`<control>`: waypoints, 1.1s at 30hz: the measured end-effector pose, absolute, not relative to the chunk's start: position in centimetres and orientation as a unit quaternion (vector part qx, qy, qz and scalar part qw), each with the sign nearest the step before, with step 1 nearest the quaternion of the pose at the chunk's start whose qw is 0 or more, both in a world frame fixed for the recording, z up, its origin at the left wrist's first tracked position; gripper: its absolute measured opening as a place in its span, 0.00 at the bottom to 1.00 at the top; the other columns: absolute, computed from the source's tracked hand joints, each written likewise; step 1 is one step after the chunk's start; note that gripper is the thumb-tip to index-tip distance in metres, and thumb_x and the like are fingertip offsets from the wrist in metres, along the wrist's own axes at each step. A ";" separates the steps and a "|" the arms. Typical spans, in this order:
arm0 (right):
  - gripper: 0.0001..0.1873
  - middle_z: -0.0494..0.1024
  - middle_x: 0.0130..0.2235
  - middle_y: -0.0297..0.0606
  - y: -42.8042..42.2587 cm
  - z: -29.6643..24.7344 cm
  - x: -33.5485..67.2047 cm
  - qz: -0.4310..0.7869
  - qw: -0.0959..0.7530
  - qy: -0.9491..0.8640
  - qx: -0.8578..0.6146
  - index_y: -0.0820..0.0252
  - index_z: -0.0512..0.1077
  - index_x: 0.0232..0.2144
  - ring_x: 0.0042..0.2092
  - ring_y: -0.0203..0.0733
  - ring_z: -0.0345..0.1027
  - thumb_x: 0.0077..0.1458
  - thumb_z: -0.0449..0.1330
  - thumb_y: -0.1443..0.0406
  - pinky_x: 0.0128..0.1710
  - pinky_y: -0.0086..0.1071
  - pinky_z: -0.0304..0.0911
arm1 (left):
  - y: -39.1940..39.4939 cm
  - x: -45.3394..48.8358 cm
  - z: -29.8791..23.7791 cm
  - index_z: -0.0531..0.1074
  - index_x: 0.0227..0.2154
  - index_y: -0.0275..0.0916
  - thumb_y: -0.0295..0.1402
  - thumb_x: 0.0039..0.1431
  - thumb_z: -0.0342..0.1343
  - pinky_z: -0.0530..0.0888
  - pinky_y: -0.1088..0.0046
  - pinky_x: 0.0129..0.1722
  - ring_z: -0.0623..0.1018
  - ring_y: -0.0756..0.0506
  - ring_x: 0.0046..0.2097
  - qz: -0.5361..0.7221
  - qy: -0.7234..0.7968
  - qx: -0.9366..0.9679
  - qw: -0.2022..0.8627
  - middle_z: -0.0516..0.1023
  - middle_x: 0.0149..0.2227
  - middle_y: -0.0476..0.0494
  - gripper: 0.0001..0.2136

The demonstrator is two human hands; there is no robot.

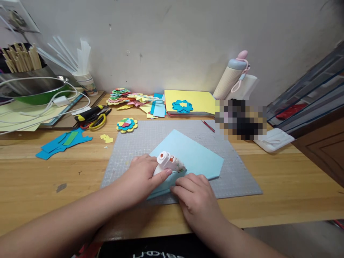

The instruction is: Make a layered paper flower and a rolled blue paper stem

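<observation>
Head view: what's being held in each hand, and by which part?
Left hand: white glue gun, by its handle. Right hand: fingers at the light blue paper's near rolled edge; pinched or just pressed, can't tell.

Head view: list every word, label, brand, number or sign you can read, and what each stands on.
None reads clearly.
Black clothing: white lettering, cut off at the bottom edge, unreadable.
Grey mat: printed grid, any numbers too small.
Paper cups: printed design, any words too small.
</observation>
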State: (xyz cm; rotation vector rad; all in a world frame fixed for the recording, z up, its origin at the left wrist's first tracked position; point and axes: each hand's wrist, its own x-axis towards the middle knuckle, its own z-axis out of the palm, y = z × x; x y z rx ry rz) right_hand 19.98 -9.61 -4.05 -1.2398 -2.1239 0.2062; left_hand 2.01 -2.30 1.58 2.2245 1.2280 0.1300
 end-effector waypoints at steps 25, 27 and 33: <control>0.14 0.75 0.29 0.35 -9.6 -4.1 20.0 0.088 0.327 -0.811 -0.477 0.58 0.75 0.30 0.34 0.41 0.62 0.60 0.53 0.75 0.34 0.36 0.46 | -4.7 -2.4 2.8 0.74 0.48 0.52 0.49 0.65 0.41 0.61 0.61 0.44 0.71 0.39 0.43 0.009 0.480 0.847 0.228 0.78 0.40 0.46 0.20; 0.14 0.75 0.29 0.35 -9.6 -4.1 20.0 0.087 0.328 -0.812 -0.475 0.58 0.75 0.30 0.34 0.41 0.62 0.59 0.53 0.76 0.34 0.36 0.46 | -4.9 -2.7 2.9 0.76 0.45 0.50 0.50 0.64 0.41 0.61 0.61 0.42 0.71 0.38 0.40 0.007 0.491 0.842 0.222 0.78 0.36 0.45 0.21; 0.14 0.76 0.30 0.34 -9.7 -4.1 20.0 0.089 0.330 -0.810 -0.476 0.58 0.75 0.30 0.34 0.41 0.62 0.58 0.53 0.76 0.34 0.36 0.47 | -5.6 -3.8 3.5 0.75 0.49 0.57 0.50 0.63 0.44 0.63 0.61 0.45 0.73 0.39 0.43 0.026 0.500 0.841 0.205 0.80 0.39 0.47 0.19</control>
